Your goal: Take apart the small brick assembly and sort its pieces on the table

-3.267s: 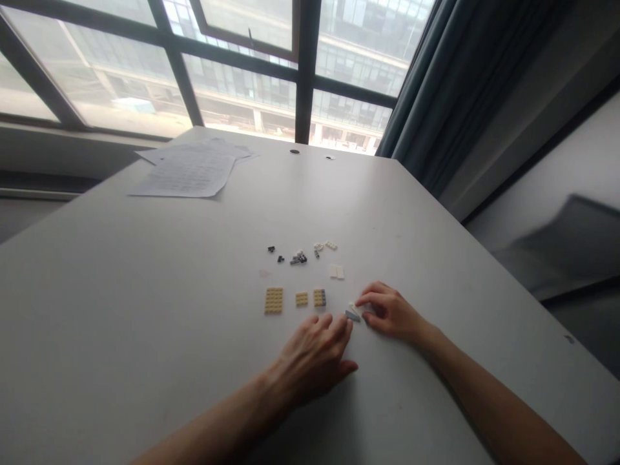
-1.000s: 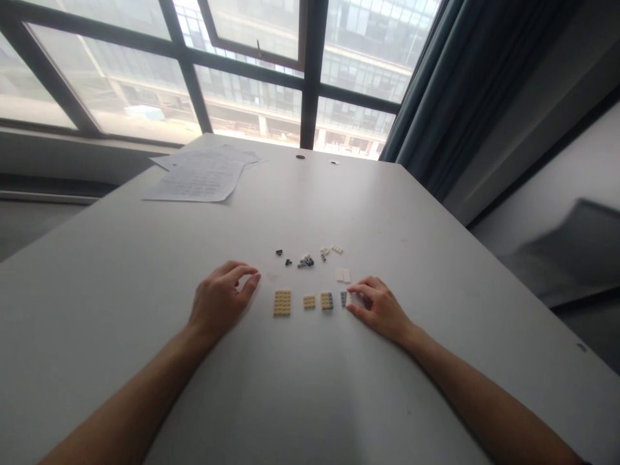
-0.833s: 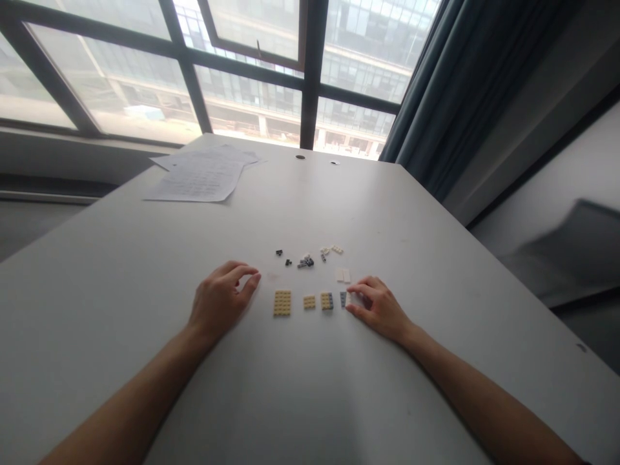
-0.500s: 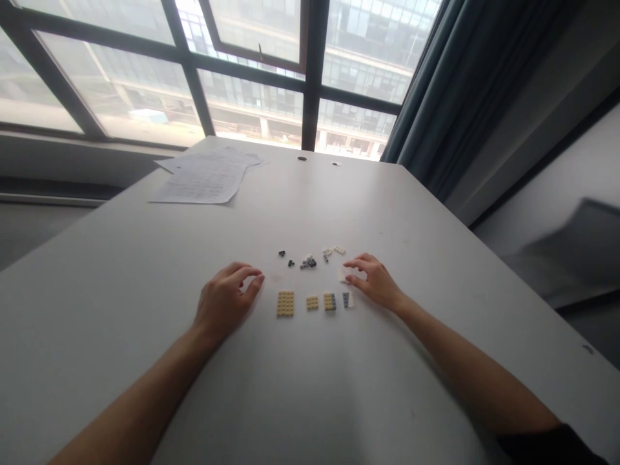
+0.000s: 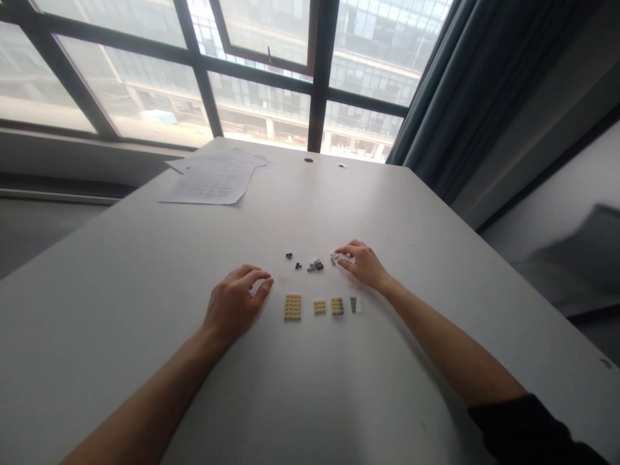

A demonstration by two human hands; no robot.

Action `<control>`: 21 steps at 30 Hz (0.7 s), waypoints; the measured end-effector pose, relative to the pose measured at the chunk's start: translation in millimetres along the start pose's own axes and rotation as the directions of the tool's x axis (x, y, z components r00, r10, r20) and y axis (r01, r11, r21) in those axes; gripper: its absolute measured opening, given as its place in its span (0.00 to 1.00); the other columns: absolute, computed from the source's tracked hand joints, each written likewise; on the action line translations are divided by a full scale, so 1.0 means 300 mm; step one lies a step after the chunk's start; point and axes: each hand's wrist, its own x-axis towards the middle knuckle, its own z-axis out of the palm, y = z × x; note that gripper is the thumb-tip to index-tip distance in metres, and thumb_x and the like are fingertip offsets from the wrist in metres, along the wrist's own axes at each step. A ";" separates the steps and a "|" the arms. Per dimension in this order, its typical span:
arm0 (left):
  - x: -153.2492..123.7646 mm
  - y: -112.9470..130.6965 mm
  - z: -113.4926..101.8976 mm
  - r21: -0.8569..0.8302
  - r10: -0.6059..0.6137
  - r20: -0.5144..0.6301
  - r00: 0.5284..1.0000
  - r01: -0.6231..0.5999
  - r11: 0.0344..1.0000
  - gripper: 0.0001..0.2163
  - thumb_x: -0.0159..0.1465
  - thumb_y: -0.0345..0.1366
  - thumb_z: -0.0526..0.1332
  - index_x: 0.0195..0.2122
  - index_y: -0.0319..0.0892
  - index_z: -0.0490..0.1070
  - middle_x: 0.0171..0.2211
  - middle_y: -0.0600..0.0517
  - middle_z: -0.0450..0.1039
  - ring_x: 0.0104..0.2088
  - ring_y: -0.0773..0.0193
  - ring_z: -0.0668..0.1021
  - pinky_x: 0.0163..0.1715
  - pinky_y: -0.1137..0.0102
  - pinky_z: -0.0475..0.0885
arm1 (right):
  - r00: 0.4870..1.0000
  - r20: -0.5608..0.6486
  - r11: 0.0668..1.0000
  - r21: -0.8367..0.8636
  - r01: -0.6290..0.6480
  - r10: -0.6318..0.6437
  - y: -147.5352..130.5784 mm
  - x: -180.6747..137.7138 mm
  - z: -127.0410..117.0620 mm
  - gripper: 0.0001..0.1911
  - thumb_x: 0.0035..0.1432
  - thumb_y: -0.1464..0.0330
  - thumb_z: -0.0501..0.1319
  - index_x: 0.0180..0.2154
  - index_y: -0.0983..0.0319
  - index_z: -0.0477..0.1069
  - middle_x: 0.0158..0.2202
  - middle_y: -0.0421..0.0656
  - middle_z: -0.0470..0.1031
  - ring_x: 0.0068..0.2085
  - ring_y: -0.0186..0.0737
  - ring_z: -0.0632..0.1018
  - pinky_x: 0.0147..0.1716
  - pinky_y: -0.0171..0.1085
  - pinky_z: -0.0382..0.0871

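My left hand (image 5: 237, 298) rests on the white table, its fingers curved and thumb near the index finger, with nothing visible between them. To its right lies a tan studded building plate (image 5: 292, 307). Further right in the same row are a smaller tan plate (image 5: 320, 307), a tan-and-grey piece (image 5: 337, 306) and a grey-and-white piece (image 5: 356, 305). My right hand (image 5: 362, 265) reaches past that row, thumb and index finger apart beside small white pieces (image 5: 333, 256). The fingers partly hide these. Small dark grey and white pieces (image 5: 316, 265) lie in a cluster to the left.
Two small black pieces, one farther back (image 5: 289, 256) and one nearer (image 5: 298, 266), sit left of the cluster. Printed papers (image 5: 208, 184) lie at the table's far left. Behind the table (image 5: 271, 387) stand a window (image 5: 264, 103) and a dark curtain (image 5: 460, 84).
My right hand has moved away from me and left, to the small white pieces. My left hand stays beside the tan plate. The whole view has shifted slightly.
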 end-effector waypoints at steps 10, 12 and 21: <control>0.003 0.003 0.001 -0.008 0.011 0.013 1.000 -0.011 1.000 0.13 0.64 0.44 0.53 0.34 0.44 0.74 0.40 0.52 0.74 0.34 0.63 0.76 0.34 0.71 0.71 | 0.963 0.267 0.989 0.151 -0.010 -0.031 0.089 -0.118 -0.091 0.16 0.48 0.64 0.69 0.41 0.59 0.76 0.39 0.42 0.72 0.31 0.33 0.71 0.34 0.34 0.67; 0.003 0.002 0.000 -0.009 0.013 0.013 1.000 -0.013 1.000 0.13 0.64 0.44 0.54 0.34 0.44 0.74 0.39 0.52 0.74 0.34 0.63 0.76 0.34 0.71 0.71 | 0.958 0.287 0.988 0.151 -0.018 -0.026 0.089 -0.131 -0.090 0.15 0.48 0.65 0.69 0.40 0.59 0.76 0.39 0.42 0.72 0.30 0.32 0.71 0.34 0.33 0.67; 0.000 -0.007 0.003 -0.013 0.017 0.014 1.000 -0.017 1.000 0.13 0.64 0.45 0.53 0.35 0.44 0.74 0.40 0.51 0.74 0.34 0.63 0.76 0.33 0.71 0.71 | 0.974 0.227 0.988 0.149 -0.035 0.000 0.087 -0.111 -0.075 0.10 0.49 0.69 0.67 0.37 0.60 0.76 0.36 0.40 0.71 0.30 0.31 0.70 0.33 0.33 0.66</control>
